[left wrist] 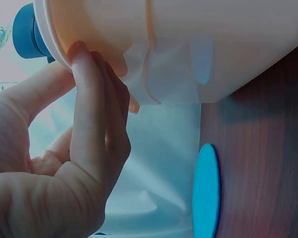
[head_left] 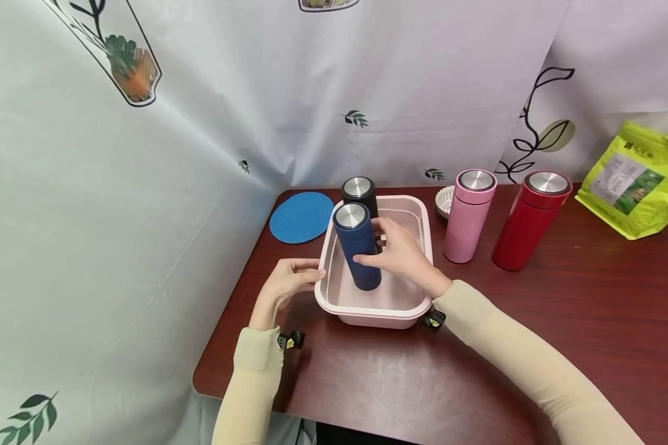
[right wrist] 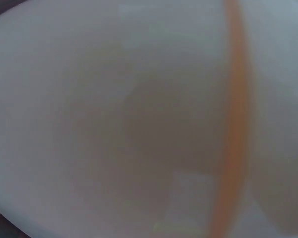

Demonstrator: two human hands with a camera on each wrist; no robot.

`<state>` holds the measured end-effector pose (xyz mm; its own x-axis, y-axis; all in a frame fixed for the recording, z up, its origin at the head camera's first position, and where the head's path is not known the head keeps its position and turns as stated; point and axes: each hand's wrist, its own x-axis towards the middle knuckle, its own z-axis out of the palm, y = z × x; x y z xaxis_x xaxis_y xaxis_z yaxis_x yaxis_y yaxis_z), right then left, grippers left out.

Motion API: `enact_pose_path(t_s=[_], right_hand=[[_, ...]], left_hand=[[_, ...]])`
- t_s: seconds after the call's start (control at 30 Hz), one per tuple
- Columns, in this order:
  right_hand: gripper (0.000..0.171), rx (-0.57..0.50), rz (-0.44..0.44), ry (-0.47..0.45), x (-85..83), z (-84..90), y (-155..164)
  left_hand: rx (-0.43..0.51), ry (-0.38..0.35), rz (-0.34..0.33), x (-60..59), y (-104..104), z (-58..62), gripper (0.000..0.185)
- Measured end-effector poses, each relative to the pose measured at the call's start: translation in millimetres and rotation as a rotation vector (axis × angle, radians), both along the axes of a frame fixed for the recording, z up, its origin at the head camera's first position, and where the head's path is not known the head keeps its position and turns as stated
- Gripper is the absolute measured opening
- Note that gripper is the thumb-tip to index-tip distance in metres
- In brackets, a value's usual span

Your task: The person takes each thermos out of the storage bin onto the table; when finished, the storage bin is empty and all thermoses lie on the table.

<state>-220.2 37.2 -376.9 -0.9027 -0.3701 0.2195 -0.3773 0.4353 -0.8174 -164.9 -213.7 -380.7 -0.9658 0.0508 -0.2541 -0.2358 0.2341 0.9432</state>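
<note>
A pink plastic basin sits on the dark red table. Inside it stand a blue flask with a steel lid and a black flask behind it. My right hand reaches into the basin and grips the blue flask by its body. My left hand holds the basin's left rim; in the left wrist view its fingers curl against the rim of the basin. The right wrist view is filled by a blurred pale surface.
A pink flask and a red flask stand right of the basin. A small white dish sits behind them. A blue round mat lies at back left, a green pouch at far right. Patterned curtains close in behind and left.
</note>
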Motion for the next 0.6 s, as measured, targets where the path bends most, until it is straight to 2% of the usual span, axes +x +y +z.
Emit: enact_pose_path(t_s=[0.3, 0.6], right_hand=[[0.071, -0.035, -0.001, -0.007, 5.1, -3.0, -0.9], [0.069, -0.119, 0.045, -0.011, 12.3, -3.5, 6.0]], left_hand=[[-0.006, 0.005, 0.006, 0.6, 0.3, 1.0, 0.044], [-0.016, -0.003, 0.011, 2.9, 0.7, 0.6, 0.044]])
